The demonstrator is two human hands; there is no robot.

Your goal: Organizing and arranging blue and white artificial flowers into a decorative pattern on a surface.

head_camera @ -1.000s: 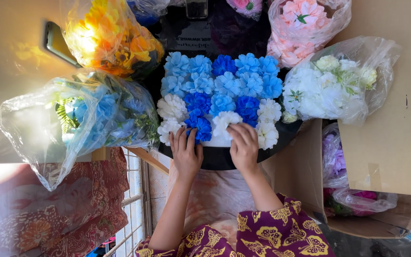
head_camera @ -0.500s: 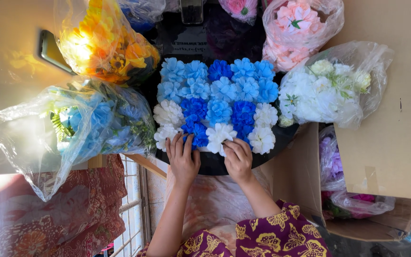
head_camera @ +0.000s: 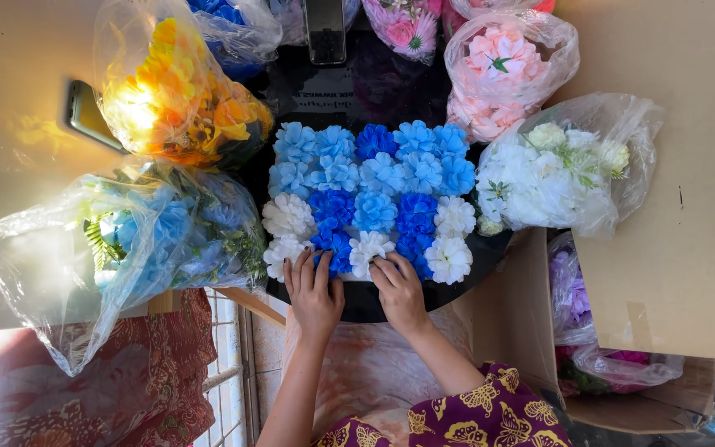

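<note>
Single head view, straight down, close overhead

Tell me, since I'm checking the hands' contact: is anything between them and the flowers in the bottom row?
Nothing visible. The left hand rests its fingertips on a dark blue flower, and the right hand touches the white flower directly. The bagged flowers sit off to the sides.

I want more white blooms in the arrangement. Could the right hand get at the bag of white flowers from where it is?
Probably yes. The right hand rests at the flower block's near edge, and the bag of white flowers lies open-side up to its right with nothing between them.
</note>
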